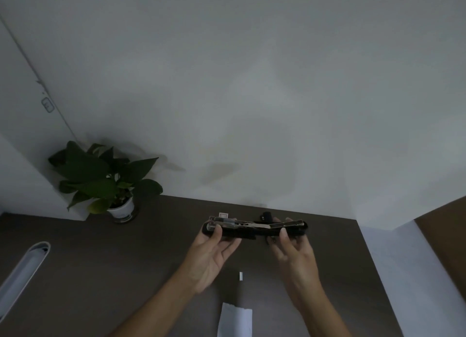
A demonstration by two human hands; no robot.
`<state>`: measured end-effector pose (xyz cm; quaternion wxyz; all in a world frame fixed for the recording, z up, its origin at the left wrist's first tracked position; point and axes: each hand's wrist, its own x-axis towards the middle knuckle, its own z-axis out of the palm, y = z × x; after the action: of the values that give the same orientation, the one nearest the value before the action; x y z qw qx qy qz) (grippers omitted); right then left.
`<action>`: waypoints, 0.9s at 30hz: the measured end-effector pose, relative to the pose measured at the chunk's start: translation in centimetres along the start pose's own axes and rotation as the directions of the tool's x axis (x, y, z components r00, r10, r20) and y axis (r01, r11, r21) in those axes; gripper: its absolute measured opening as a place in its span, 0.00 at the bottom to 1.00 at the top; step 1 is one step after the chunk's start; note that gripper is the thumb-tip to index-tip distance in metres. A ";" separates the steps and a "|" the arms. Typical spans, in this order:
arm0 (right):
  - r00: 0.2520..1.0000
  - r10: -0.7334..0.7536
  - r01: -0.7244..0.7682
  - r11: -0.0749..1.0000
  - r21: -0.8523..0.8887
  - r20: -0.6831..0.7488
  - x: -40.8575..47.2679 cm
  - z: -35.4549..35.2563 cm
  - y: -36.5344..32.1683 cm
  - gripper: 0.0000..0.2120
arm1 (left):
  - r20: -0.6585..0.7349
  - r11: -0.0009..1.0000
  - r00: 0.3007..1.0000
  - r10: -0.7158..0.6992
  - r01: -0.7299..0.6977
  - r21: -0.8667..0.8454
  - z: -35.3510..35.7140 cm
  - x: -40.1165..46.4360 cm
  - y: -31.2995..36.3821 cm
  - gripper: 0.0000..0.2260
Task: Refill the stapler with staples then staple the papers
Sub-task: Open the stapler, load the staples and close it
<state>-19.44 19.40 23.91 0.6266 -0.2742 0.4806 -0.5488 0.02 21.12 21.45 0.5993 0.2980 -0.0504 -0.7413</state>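
Observation:
A black stapler (248,228) is swung fully open into a long flat line, its metal staple channel facing up, and it is held above the dark brown desk (100,273). My left hand (210,257) grips its left end. Its right end sits in my right hand (293,252). A small white strip of staples (241,275) lies on the desk below the stapler. White papers (235,320) lie at the near edge, between my forearms. A small white staple box (223,214) shows just behind the stapler.
A potted green plant (106,182) in a white pot stands at the desk's back left by the wall. A white curved object (22,273) lies at the left edge. The desk's right edge runs diagonally past my right arm.

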 end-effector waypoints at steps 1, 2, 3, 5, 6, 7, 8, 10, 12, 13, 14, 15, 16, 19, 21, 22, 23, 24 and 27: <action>1.000 -0.016 0.016 0.999 0.045 0.018 -0.1 0.2 -0.1 0.18 | 0.001 1.000 1.000 0.000 -0.001 0.003 0.1 0.0 -0.1 0.21; 0.999 -0.042 0.042 0.998 0.040 0.003 -0.1 0.3 -0.1 0.18 | 0.004 1.000 1.000 0.007 -0.007 0.012 0.3 0.0 -0.1 0.21; 0.996 -0.082 0.081 0.997 -0.015 -0.030 -0.1 0.5 -0.3 0.16 | 0.011 0.999 1.000 0.016 -0.016 0.038 0.4 0.0 -0.1 0.20; 0.976 -0.218 0.207 0.946 -0.249 -0.017 -0.3 0.6 -0.6 0.11 | 0.035 0.984 0.999 0.034 -0.040 0.172 0.6 0.0 0.2 0.19; 0.954 -0.296 0.291 0.863 -0.412 0.054 -0.4 0.6 -0.8 0.11 | 0.047 0.960 0.998 0.044 -0.055 0.275 0.7 -0.1 0.4 0.18; 0.928 -0.339 0.366 0.748 -0.554 0.156 -0.5 0.6 -0.9 0.12 | 0.058 0.923 0.997 0.050 -0.068 0.378 0.8 -0.2 0.5 0.19; 0.907 -0.337 0.416 0.634 -0.652 0.252 -0.6 0.6 -1.1 0.14 | 0.067 0.879 0.996 0.051 -0.076 0.471 0.9 -0.3 0.6 0.18; 0.881 -0.286 0.472 0.465 -0.749 0.378 -0.9 1.1 -1.6 0.19 | 0.084 0.785 0.995 0.057 -0.096 0.612 1.2 -0.5 0.9 0.13; 0.861 -0.243 0.508 0.349 -0.788 0.448 -1.0 1.7 -2.0 0.23 | 0.089 0.706 0.994 0.068 -0.111 0.699 1.5 -0.6 1.0 0.11; 0.852 -0.215 0.523 0.298 -0.799 0.477 -1.0 2.0 -2.0 0.23 | 0.085 0.681 0.994 0.074 -0.113 0.724 1.8 -0.6 0.9 0.12; 0.845 -0.188 0.534 0.249 -0.808 0.500 -1.0 2.3 -1.9 0.23 | 0.080 0.669 0.994 0.076 -0.110 0.735 2.1 -0.7 0.8 0.13; 0.846 -0.162 0.532 0.202 -0.822 0.508 -1.1 2.5 -1.7 0.23 | 0.068 0.672 0.995 0.072 -0.099 0.734 2.5 -0.9 0.6 0.13; 0.853 -0.143 0.521 0.157 -0.839 0.502 -1.1 2.6 -1.3 0.25 | 0.044 0.689 0.998 0.055 -0.069 0.721 2.8 -1.1 0.3 0.14; 0.872 -0.140 0.485 0.122 -0.866 0.469 -1.0 2.5 -0.6 0.28 | -0.026 0.790 0.999 -0.048 0.054 0.610 3.2 -1.6 0.1 0.27; 0.873 -0.143 0.483 0.124 -0.867 0.466 -1.0 2.4 -0.2 0.28 | -0.025 0.802 0.995 -0.101 0.097 0.590 3.0 -1.6 0.1 0.35; 0.869 -0.139 0.491 0.116 -0.863 0.476 -0.9 2.3 0.1 0.29 | -0.024 0.794 0.992 -0.120 0.111 0.598 2.9 -1.6 0.1 0.39; 0.867 -0.126 0.495 0.105 -0.863 0.482 -0.8 2.3 0.5 0.29 | -0.026 0.782 0.991 -0.134 0.122 0.612 2.9 -1.4 0.0 0.41; 0.869 -0.106 0.492 0.092 -0.866 0.483 -0.7 2.3 0.8 0.29 | -0.028 0.765 0.989 -0.144 0.129 0.631 2.9 -1.3 -0.2 0.42; 0.879 -0.070 0.475 0.076 -0.877 0.471 0.0 1.9 2.1 0.29 | -0.043 0.713 0.984 -0.174 0.155 0.684 2.3 -0.4 -0.8 0.43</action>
<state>-16.84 19.58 22.80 0.2406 -0.7820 0.5533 -0.1566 -1.75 21.02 23.13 0.3783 0.4919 -0.3005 -0.7243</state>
